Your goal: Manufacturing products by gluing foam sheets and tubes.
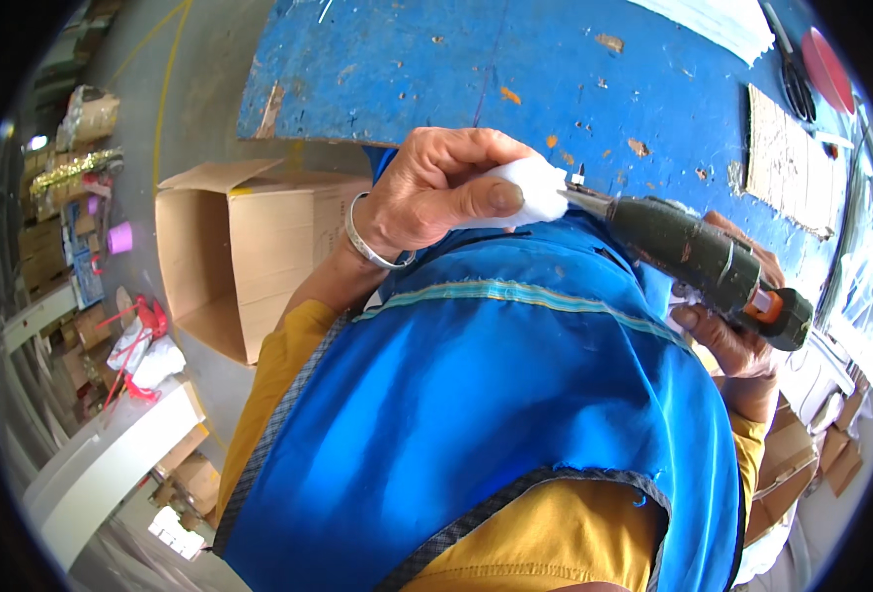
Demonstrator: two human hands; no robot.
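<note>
Head view: the left hand [436,192], with a metal bangle [372,247] on its wrist, pinches a small white foam-like piece [535,187] between thumb and curled fingers, just above the blue apron [495,414]. The piece looks soft, matte and roughly rounded, and the fingers hide part of it. The right hand [737,331] is wrapped tight around a dark glue gun [698,261] with an orange trigger, its metal tip touching the piece. Beyond lies a chipped blue table [476,69]; to the left stands 1 open cardboard box [249,247]. The far-right clutter is hard to make out.
</note>
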